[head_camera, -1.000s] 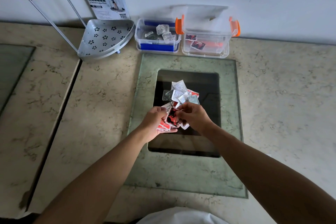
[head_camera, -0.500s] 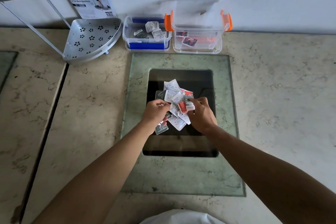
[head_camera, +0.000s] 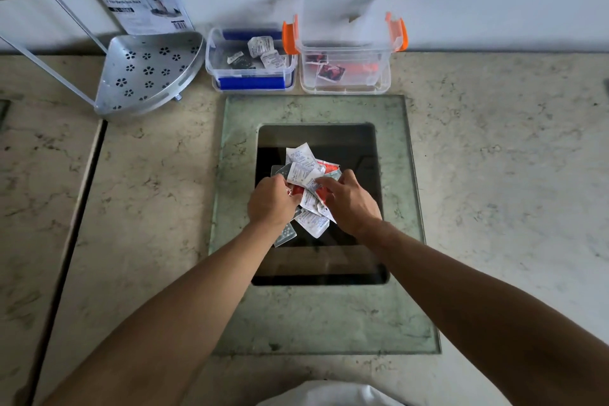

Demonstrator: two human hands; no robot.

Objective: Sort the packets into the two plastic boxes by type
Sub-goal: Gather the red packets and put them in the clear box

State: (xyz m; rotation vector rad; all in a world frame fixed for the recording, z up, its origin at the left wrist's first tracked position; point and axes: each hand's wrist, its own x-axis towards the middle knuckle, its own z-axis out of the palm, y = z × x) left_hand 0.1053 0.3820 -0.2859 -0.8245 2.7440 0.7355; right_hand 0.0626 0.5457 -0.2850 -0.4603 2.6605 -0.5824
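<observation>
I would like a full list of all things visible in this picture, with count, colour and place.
pile of packets: many, white, red and silver, on the dark panel
dark panel: one, black, centre of the counter
blue box: one, clear and blue, by the wall, holds white packets
orange box: one, clear, orange clips, right of the blue box, holds red packets
metal shelf: one, silver, far left
left hand: in the pile
right hand: in the pile

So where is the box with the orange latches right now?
In the head view, the box with orange latches sits at the far edge of the counter against the wall, immediately right of the blue-trimmed box and beyond the glass panel.
</observation>
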